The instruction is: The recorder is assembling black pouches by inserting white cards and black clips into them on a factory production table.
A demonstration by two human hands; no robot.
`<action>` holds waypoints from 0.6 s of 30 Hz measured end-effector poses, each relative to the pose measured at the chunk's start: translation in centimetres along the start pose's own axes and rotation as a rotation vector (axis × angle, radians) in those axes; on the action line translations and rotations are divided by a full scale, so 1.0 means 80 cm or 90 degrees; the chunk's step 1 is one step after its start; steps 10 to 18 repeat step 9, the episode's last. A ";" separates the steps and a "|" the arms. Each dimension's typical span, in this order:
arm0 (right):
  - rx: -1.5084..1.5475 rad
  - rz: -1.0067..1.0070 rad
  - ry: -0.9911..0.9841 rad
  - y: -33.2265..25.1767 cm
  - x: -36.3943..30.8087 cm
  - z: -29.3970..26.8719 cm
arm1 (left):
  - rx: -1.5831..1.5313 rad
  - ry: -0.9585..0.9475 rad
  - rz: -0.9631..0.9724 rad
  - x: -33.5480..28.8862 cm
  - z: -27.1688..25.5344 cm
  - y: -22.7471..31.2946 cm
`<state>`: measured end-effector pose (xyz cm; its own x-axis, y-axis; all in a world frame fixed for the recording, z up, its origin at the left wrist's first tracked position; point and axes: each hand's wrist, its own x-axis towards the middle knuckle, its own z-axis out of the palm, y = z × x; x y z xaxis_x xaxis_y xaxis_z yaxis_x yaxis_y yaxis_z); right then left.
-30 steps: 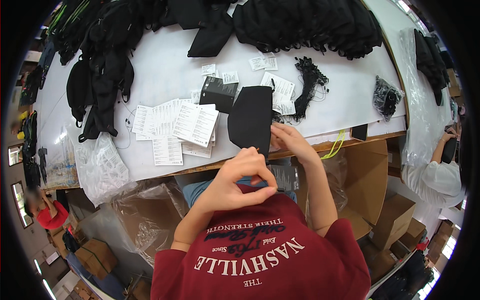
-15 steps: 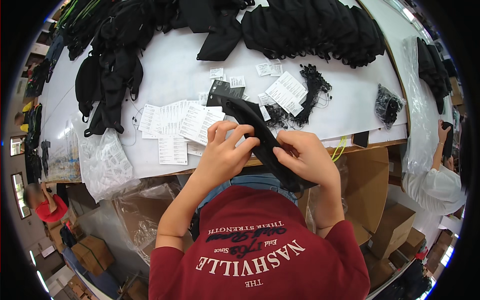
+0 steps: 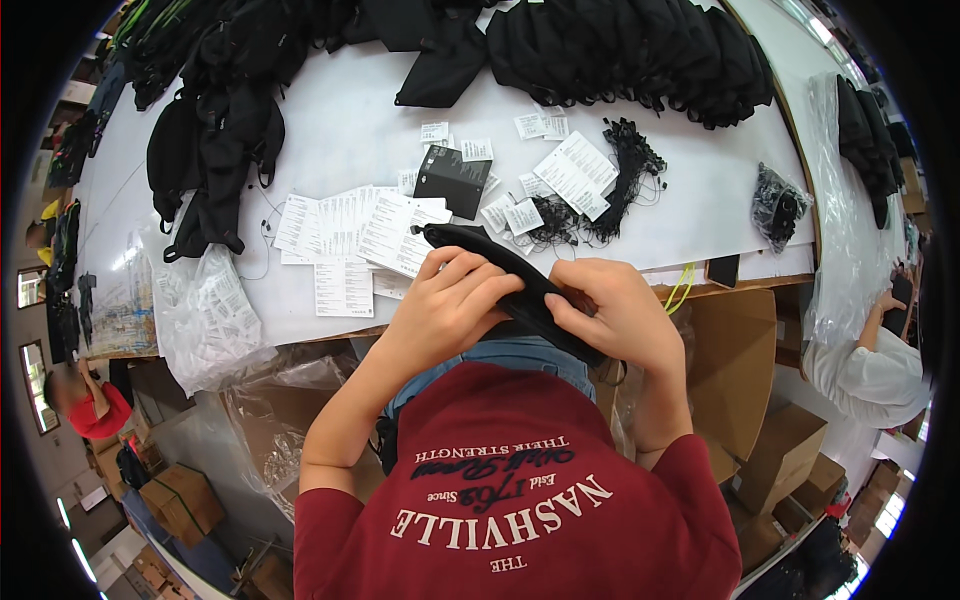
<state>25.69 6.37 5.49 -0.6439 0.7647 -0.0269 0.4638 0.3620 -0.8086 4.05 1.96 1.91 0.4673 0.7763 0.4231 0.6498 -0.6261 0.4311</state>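
Note:
Between my two hands stretches a black fabric bag (image 3: 480, 243), slanting from the table's front edge down toward my waist. My left hand (image 3: 448, 305) is closed on its left part, fingers curled over the upper edge. Pinched at the bag's right part is my right hand (image 3: 622, 312), with the thumb along the opening edge. Just beyond the bag lie a black card (image 3: 455, 180), fanned white printed sheets (image 3: 345, 230) and small white labels (image 3: 522, 216). A bundle of black tag strings (image 3: 628, 175) spreads beside a stack of white cards (image 3: 577, 165).
Black backpacks (image 3: 215, 140) and a row of black bags (image 3: 630, 55) cover the white table's (image 3: 350, 110) far side. A plastic bag of labels (image 3: 210, 320) hangs over the front edge. Cardboard boxes (image 3: 730, 370) stand below at right. Other people (image 3: 865, 370) work at both sides.
The black bag has come down and nearer to me, its upper end off the black card, which now shows more fully. Both hands keep their hold.

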 end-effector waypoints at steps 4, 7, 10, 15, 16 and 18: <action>-0.004 0.016 -0.014 -0.002 -0.002 0.000 | -0.039 0.020 0.000 -0.002 0.001 0.001; 0.019 0.007 -0.016 -0.001 -0.002 0.002 | -0.046 0.021 0.000 -0.005 0.000 0.002; 0.047 0.039 -0.004 -0.004 -0.001 0.003 | -0.046 0.025 -0.008 -0.006 0.000 0.004; 0.047 0.039 -0.004 -0.004 -0.001 0.003 | -0.046 0.025 -0.008 -0.006 0.000 0.004; 0.047 0.039 -0.004 -0.004 -0.001 0.003 | -0.046 0.025 -0.008 -0.006 0.000 0.004; 0.047 0.039 -0.004 -0.004 -0.001 0.003 | -0.046 0.025 -0.008 -0.006 0.000 0.004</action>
